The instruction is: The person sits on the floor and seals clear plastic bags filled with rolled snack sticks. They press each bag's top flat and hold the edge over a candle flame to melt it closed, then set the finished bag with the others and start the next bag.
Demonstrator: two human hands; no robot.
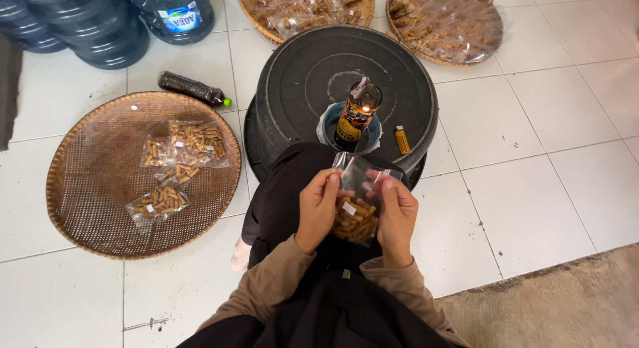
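My left hand [317, 208] and my right hand [397, 218] both hold a small clear plastic bag of brown stick snacks [355, 220] above my lap, fingers pinching its upper part. The bag's open top stands upright between the hands. Just beyond it, a bottle with a small flame at its mouth [357, 112] stands in a blue dish on an upturned black tub [299, 75]. An orange lighter [403, 139] lies on the tub to the right of the bottle.
A round woven tray [86, 188] on the white tiled floor at the left holds several filled snack bags [178, 163]. A dark bottle [193, 88] lies behind it. Two more woven trays of snacks [446, 21] sit at the top, large water jugs [86, 28] at top left.
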